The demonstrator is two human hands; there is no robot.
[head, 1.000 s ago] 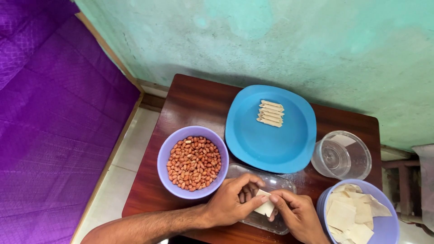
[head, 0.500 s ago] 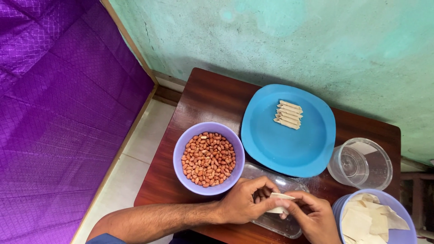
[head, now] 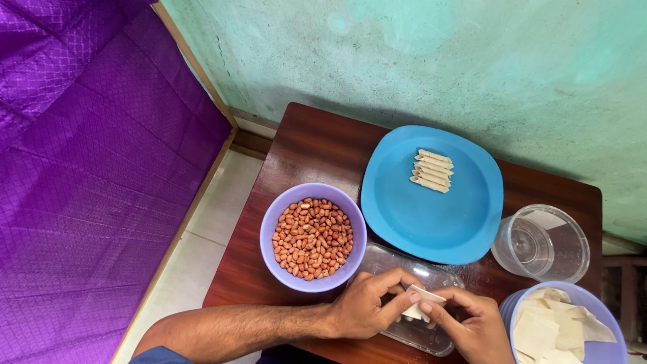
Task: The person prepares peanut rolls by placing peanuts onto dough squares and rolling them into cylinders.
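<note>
My left hand [head: 367, 307] and my right hand [head: 472, 327] meet over a clear rectangular tray [head: 431, 276] at the table's near edge. Both pinch a small pale pastry sheet [head: 419, 301], folded or partly rolled between the fingertips. Just left of my left hand stands a lilac bowl of red-skinned peanuts [head: 312, 237]. Beyond the tray, a blue plate [head: 431, 216] carries several finished thin pastry rolls [head: 431, 170] laid side by side. By my right hand sits a lilac bowl of flat pastry sheets [head: 556, 330].
The dark brown wooden table [head: 310, 148] stands against a green wall. A clear round container [head: 542, 243] with a little water sits at the right. Purple quilted fabric [head: 87, 168] fills the left; a pale tiled floor strip runs between it and the table.
The view has shifted so everything sits further right and lower. My hands have kept working the pastry sheet over the tray; it now looks more folded between the fingertips.
</note>
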